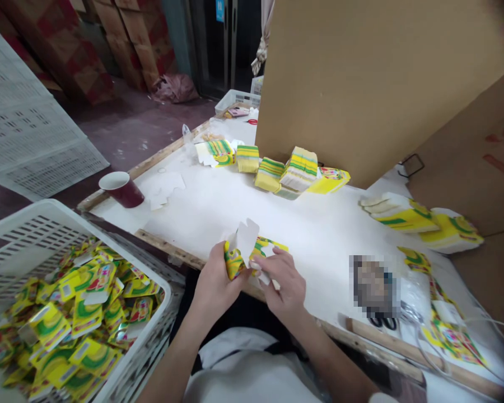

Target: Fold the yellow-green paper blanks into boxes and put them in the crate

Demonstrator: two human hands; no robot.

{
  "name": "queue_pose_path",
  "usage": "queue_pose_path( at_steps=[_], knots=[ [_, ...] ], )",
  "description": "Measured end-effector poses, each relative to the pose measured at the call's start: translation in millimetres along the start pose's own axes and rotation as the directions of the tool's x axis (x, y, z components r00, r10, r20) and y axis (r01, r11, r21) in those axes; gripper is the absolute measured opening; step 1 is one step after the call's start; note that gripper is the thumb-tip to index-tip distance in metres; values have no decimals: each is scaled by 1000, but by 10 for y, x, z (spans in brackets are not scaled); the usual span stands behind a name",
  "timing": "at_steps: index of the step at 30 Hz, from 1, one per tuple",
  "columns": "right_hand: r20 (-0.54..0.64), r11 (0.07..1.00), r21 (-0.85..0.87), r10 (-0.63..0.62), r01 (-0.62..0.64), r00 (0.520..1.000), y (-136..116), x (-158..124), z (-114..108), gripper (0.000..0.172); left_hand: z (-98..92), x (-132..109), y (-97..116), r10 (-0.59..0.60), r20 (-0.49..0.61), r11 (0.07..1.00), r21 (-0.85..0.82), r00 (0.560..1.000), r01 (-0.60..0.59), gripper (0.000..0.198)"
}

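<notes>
My left hand (pixel 216 282) is closed around a small yellow carton (pixel 234 264), whose white end flaps (pixel 247 238) stand open and point upward. Close against the carton, the fingers of my right hand (pixel 286 284) are bent together, with a bit of something white at their tips that I cannot make out. Both hands are just above the front edge of the white table (pixel 185 212). Partly hidden behind my right hand, a flat yellow-and-green printed piece (pixel 273 244) lies on the table.
A white plastic basket (pixel 52 208) of yellow packed cartons (pixel 86 310) stands at left. A maroon cup (pixel 121 189) sits on the table's left edge. Stacks of flat yellow cartons (pixel 300 168) line a big cardboard sheet (pixel 361 84); more cartons (pixel 403 215), scissors (pixel 382 321) and cords are at right.
</notes>
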State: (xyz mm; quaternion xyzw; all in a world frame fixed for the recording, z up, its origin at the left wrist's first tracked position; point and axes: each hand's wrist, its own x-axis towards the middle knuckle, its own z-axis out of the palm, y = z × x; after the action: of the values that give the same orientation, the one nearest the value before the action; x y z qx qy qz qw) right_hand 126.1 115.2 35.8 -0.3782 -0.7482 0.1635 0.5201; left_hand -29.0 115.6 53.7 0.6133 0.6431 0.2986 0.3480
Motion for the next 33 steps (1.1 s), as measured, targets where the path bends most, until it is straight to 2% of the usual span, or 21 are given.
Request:
queue_pose_path(
  at_steps=[2, 3, 5, 7, 9, 12, 15, 17, 20, 22, 25, 30, 33],
  knots=[
    [-51, 978, 120, 180, -173, 982, 33, 95, -35, 49, 23, -15, 6, 52, 3, 999, -5, 999, -52, 56],
    [-35, 945, 196, 274, -262, 961, 51, 143, -45, 50, 37, -26, 9, 81, 8, 997, -1, 997, -81, 58],
    [81, 853, 334, 399, -402, 913, 89, 223, -46, 46, 60, -46, 13, 119, 23, 993, 14, 993, -119, 63],
    [204, 736, 446, 470, -509, 859, 123, 260, -27, 32, 75, -61, 11, 126, 28, 991, 41, 992, -127, 67],
    [254, 586, 554, 557, -591, 791, 147, 254, 6, 20, 79, -65, 5, 143, -5, 986, 86, 990, -142, 68],
    [279, 396, 656, 664, -643, 693, 150, 204, 65, 22, 78, -57, -2, 200, -69, 971, 149, 977, -189, 69],
    [378, 272, 675, 671, -686, 638, 119, 162, 123, 23, 78, -54, -1, 224, -75, 966, 147, 972, -211, 68],
    [447, 157, 691, 675, -706, 587, 100, 155, 148, 22, 81, -57, 0, 235, -71, 963, 151, 970, -222, 69],
    [469, 14, 729, 719, -685, 514, 96, 167, 152, 24, 90, -53, 4, 260, -71, 954, 171, 963, -245, 67],
    [454, -12, 751, 735, -661, 503, 105, 178, 139, 26, 98, -43, 10, 269, -70, 952, 174, 961, -253, 64],
    [461, -32, 766, 724, -642, 514, 119, 180, 115, 27, 113, -25, 18, 268, -66, 953, 163, 961, -255, 63],
    [547, -140, 748, 683, -649, 483, 101, 153, 98, 25, 128, -23, 3, 310, -62, 946, 118, 949, -301, 64],
    [561, -109, 732, 655, -672, 505, 80, 145, 89, 26, 124, -30, -11, 344, -55, 938, 71, 937, -340, 64]
  ],
)
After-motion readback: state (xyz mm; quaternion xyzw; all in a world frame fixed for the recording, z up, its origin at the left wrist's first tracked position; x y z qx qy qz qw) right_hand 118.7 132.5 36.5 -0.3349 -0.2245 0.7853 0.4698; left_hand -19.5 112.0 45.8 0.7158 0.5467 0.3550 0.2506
